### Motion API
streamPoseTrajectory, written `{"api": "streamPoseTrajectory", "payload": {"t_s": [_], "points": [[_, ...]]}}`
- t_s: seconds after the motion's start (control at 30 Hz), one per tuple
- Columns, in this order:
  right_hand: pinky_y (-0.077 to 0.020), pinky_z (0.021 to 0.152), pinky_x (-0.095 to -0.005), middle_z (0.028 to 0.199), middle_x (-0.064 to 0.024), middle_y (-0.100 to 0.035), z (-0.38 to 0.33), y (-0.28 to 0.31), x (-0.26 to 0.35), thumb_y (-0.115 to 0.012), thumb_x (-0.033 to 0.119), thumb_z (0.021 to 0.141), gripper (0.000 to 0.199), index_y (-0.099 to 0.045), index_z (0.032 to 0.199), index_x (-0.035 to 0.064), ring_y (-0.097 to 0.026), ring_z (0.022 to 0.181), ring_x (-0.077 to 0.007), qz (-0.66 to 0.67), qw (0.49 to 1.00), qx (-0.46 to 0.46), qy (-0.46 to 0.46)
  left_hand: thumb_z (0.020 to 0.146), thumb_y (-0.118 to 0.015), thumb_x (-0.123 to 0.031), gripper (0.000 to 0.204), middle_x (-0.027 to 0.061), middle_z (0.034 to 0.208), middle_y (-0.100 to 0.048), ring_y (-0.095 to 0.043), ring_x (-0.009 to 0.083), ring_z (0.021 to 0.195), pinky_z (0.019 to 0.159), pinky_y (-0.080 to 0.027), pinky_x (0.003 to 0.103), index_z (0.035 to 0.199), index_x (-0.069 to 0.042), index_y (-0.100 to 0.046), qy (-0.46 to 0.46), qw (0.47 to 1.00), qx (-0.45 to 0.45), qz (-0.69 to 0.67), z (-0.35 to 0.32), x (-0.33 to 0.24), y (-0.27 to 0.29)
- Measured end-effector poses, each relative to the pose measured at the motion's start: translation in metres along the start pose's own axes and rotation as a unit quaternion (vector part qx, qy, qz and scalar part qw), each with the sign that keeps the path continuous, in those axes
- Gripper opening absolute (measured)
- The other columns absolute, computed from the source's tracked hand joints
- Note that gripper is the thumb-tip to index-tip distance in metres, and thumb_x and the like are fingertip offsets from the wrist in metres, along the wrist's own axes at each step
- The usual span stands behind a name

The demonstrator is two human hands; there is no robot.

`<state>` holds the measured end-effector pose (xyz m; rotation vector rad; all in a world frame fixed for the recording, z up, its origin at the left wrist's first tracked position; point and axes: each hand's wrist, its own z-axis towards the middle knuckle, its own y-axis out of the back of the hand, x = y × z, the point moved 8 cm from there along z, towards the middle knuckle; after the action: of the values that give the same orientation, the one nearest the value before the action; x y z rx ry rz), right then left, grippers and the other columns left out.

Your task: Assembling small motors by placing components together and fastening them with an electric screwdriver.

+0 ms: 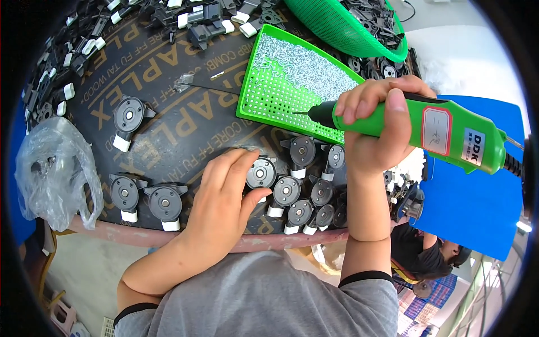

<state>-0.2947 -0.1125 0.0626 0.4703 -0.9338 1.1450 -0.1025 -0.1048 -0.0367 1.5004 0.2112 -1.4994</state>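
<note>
My right hand [373,126] grips a green electric screwdriver [443,132] held level, its bit tip pointing left over a green perforated tray [264,95] that holds several small silver screws. My left hand [222,199] rests on the dark board, thumb and fingers around a round dark grey plastic part [261,173] with a metal centre. Several more of these round parts with white clips [306,194] lie clustered just right of that hand, under my right wrist.
Three more round parts [129,117] [124,194] [165,203] lie to the left. A crumpled clear plastic bag [53,168] sits at the board's left edge. Black and white parts [196,19] pile at the far side, beside a green basket [342,25]. Another person [426,255] is at lower right.
</note>
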Motion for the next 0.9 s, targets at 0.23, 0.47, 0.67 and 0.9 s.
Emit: {"api": "streamPoseTrajectory", "payload": {"t_s": [0.23, 0.47, 0.67, 0.9], "points": [[-0.0482, 0.05, -0.0361, 0.066, -0.0087, -0.051, -0.003, 0.0, 0.011, -0.053, 0.012, 0.098, 0.018, -0.045, 0.114, 0.0081, -0.051, 0.053, -0.0197, 0.042, 0.999, 0.02, 0.0, 0.086, -0.073, -0.013, 0.052, 0.0192, 0.126, -0.053, -0.053, 0.0387, 0.113, 0.096, -0.045, 0.044, 0.13, 0.003, -0.051, 0.021, 1.0, -0.001, 0.004, -0.002, 0.006, 0.002], [-0.0498, 0.053, -0.0351, 0.078, -0.0092, -0.053, -0.036, -0.063, 0.075, -0.05, 0.022, 0.1, 0.03, -0.042, 0.124, 0.0054, -0.053, 0.059, -0.0189, 0.027, 0.975, 0.221, 0.0, 0.079, -0.078, -0.007, 0.056, 0.0177, 0.126, -0.056, -0.055, 0.0382, 0.114, 0.096, -0.047, 0.043, 0.13, -0.001, -0.054, 0.019, 1.0, -0.014, -0.019, -0.001, 0.004, 0.003], [-0.0507, 0.053, -0.036, 0.078, -0.0098, -0.054, -0.046, -0.067, 0.054, -0.054, 0.023, 0.101, 0.029, -0.038, 0.12, 0.0086, -0.055, 0.057, -0.0191, 0.015, 0.975, 0.219, -0.012, 0.084, -0.075, -0.012, 0.051, 0.0197, 0.125, -0.054, -0.053, 0.0399, 0.113, 0.095, -0.047, 0.044, 0.128, 0.002, -0.052, 0.016, 1.0, 0.0, -0.02, 0.001, 0.002, 0.004], [-0.0509, 0.053, -0.0368, 0.078, -0.0099, -0.055, -0.047, -0.071, 0.047, -0.055, 0.023, 0.101, 0.027, -0.039, 0.118, 0.0089, -0.056, 0.057, -0.0197, 0.0, 0.975, 0.22, -0.044, 0.082, -0.075, -0.011, 0.052, 0.0189, 0.123, -0.054, -0.054, 0.0392, 0.112, 0.094, -0.048, 0.044, 0.127, 0.002, -0.053, 0.012, 1.0, -0.01, -0.021, 0.0, 0.002, 0.005]]}}
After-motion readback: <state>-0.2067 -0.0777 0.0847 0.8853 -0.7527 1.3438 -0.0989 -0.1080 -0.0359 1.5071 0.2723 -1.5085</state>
